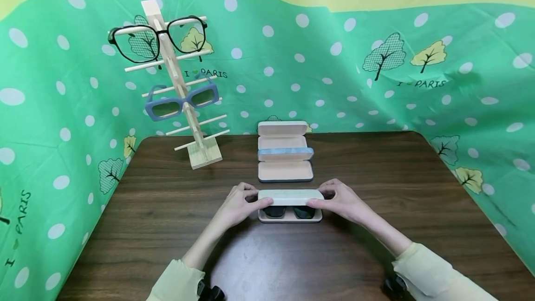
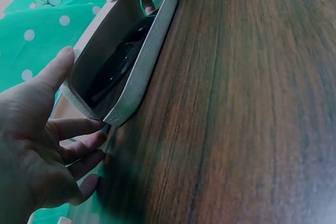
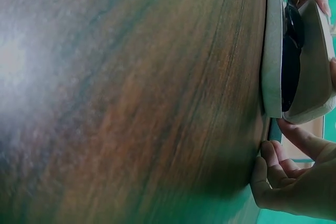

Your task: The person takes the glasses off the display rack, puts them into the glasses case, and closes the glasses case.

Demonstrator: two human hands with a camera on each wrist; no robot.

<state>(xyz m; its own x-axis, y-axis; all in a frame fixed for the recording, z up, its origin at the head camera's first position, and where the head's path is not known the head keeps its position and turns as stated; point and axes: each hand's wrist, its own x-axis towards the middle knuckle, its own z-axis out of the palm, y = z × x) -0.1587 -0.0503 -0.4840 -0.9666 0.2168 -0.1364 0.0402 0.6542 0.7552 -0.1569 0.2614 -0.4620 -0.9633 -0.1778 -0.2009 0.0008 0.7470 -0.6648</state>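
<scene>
Likely light and stiff, best taken by its ends, a pale, oblong hard-shell glasses case (image 1: 290, 203) sits partly open on the dark wood-grain worktop (image 1: 167, 208), dark-lensed sunglasses (image 1: 304, 212) inside. The left hand (image 1: 239, 204) and right hand (image 1: 343, 202) grip opposite ends of its lid (image 1: 288, 196), thumbs (image 1: 263, 203) in front, forearms (image 1: 204, 244) angled inward.

The place looks like a makeshift staged booth: a printed green cloth (image 1: 284, 41) surrounds the back and sides of a wood-grain bench (image 1: 138, 226) bearing an eyewear rack (image 1: 176, 74).
</scene>
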